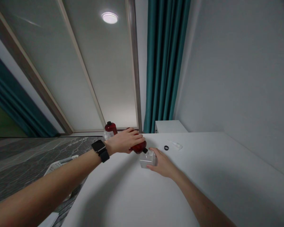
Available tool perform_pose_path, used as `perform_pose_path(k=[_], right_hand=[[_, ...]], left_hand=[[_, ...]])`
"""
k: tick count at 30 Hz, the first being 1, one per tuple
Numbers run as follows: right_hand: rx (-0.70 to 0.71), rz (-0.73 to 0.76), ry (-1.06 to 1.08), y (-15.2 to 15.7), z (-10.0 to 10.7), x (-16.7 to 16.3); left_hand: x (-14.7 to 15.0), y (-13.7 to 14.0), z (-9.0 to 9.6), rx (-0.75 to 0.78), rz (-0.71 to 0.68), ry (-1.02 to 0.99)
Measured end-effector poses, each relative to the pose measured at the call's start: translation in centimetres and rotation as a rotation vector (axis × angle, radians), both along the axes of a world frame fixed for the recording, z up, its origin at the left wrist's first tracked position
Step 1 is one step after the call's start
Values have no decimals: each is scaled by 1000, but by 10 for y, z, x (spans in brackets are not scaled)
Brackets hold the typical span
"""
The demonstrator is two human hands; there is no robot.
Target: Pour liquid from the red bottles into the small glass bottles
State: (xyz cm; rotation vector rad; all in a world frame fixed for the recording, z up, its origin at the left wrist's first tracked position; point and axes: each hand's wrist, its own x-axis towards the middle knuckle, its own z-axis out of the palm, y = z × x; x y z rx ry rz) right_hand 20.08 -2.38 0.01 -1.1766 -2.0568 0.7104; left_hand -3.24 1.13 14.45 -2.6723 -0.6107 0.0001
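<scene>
My left hand (130,139), with a black watch on its wrist, is closed round a dark red bottle (140,148). The bottle is tilted, and its black neck points down to the right at the mouth of a clear plastic bottle (146,160). Fingers and thumb of my right hand (162,162) grip that clear bottle from the right, on the white table. Whether liquid runs between the two cannot be made out. A black ring-shaped cap (166,147) lies just beyond my right hand, beside a clear and white pump or spray top (177,145).
Behind my left wrist stand another red bottle (110,127) with a black cap and a clear bottle (108,135). The white table (137,195) ends at the left above a grey floor with a white basket (59,164). A white cabinet (171,126) stands beyond the far edge.
</scene>
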Motion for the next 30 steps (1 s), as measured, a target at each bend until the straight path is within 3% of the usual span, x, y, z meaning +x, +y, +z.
perform_pose_path(k=[9, 22, 30], right_hand=[[-15, 0, -10, -2, 4, 0], [-16, 4, 3, -1, 3, -1], [-1, 7, -13, -1, 4, -1]], left_hand=[[1, 0, 1, 18, 9, 53], [1, 0, 1, -19, -5, -25], [3, -4, 4, -15, 53, 65]])
